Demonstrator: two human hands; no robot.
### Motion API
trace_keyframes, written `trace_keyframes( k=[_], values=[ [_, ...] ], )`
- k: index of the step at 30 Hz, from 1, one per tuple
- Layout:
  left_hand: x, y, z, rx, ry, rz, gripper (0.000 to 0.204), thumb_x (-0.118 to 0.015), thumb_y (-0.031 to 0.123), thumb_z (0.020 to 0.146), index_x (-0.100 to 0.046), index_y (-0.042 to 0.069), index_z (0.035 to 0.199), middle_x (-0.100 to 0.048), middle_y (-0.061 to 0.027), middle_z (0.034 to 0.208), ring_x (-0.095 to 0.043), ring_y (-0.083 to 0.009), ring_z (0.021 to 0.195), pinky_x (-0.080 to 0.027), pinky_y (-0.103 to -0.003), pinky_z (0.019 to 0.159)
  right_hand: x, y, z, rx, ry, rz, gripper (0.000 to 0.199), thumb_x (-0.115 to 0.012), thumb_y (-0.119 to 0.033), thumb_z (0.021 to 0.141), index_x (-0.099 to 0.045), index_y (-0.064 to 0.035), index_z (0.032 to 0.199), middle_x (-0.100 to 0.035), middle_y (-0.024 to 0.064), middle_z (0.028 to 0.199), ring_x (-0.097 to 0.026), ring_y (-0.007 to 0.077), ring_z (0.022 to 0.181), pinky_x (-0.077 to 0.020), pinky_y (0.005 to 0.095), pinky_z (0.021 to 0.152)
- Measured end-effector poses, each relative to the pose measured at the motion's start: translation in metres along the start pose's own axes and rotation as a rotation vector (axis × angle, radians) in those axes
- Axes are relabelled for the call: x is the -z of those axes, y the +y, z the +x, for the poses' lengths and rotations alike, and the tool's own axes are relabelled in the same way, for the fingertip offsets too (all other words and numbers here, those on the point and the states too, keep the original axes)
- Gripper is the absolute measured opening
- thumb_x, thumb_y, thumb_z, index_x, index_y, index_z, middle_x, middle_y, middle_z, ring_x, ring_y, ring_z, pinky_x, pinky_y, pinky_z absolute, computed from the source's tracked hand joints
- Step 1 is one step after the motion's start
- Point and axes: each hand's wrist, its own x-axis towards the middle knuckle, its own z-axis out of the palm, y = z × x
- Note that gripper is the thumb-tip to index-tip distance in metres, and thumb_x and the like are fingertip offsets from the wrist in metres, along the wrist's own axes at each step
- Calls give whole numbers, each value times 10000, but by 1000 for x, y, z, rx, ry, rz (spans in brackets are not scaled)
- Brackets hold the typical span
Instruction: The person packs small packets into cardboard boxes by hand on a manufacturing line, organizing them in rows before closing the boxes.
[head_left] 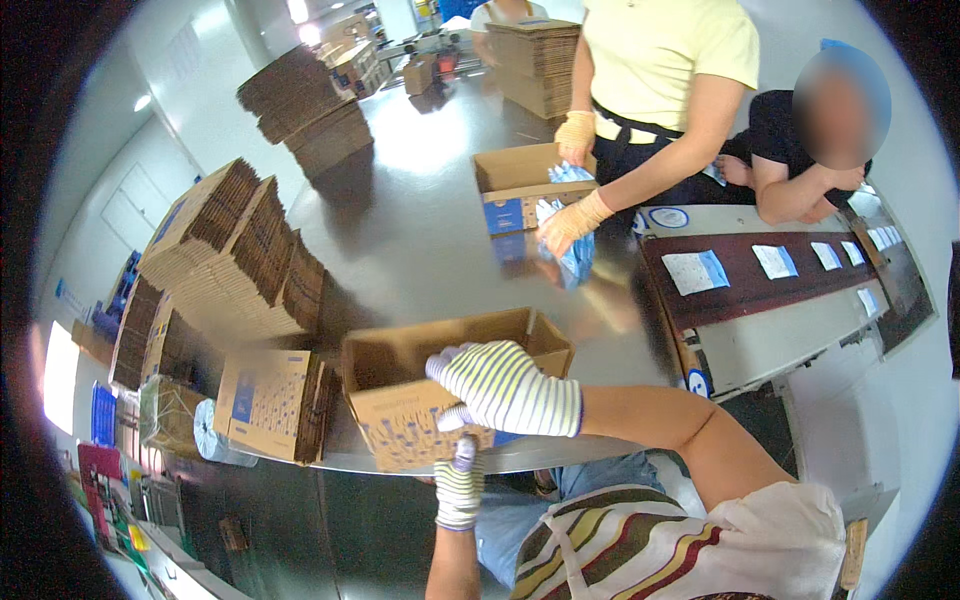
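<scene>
1. An open cardboard box sits at the near edge of the steel tabletop, right in front of the person, mouth facing up and flaps standing.
2. Its long axis runs left to right along the tabletop edge, the right end swung a little farther away.
3. The right hand, in a striped knit glove, lies over the box's near rim, its grip curled down onto the front wall and flap.
4. The left hand, in the same kind of glove, comes up from below; its grip touches the lower front of the box, though I cannot tell how tightly the fingers close.
5. To the left, flattened cartons stand in leaning stacks, and a further flat bundle rests just beside the box.
6. Across the tabletop, a co-worker in a yellow shirt has gloved hands at a smaller open box, holding blue packets.
7. A conveyor belt at the right carries flat white-and-blue packets.
</scene>
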Motion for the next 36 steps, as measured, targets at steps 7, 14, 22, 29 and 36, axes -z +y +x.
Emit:
trace_keyframes(
  k=[7,14,22,29,36],
  values=[
    [77,22,-29,484,-301,321,406,-637,151,848,-492,27,1207,-605,-67,1092,-632,-243,893,-524,-338,796,-94,29,-1,274,-158,-182,464,-679,-305,718,-568,-79,1107,-609,147,1098,-596,318,1002,-502,430,800],
    [68,167,-15,-606,-79,1724,692,-749,262,637,-479,75,1246,-424,-150,1345,-301,-387,1303,-248,-509,1072,-59,45,25,522,-300,-127,517,-590,-524,753,-630,-83,1019,-625,85,984,-581,287,1010,-467,427,839],
    [10,132,27,-872,-680,1703,279,-655,344,718,-613,81,802,-631,-84,725,-628,-269,801,-354,-456,1005,-66,81,23,401,195,-103,280,-592,-330,787,-606,-71,683,-576,81,872,-504,273,980,-354,419,979],
    [-1,97,30,-1034,-374,1476,208,-666,289,711,-543,127,665,-551,-37,575,-562,-229,560,-468,-403,827,-70,19,-23,25,229,311,469,-577,-356,842,-544,15,1126,-413,250,1314,-288,398,1308,-269,488,1066],
    [-15,64,32,-1182,-23,1524,138,-627,168,671,-511,110,720,-497,-37,631,-546,-226,639,-471,-406,716,-80,12,-24,-1,202,238,551,-490,-438,856,-560,21,1152,-461,206,1310,-298,377,1310,-247,446,1087]
  ],
)
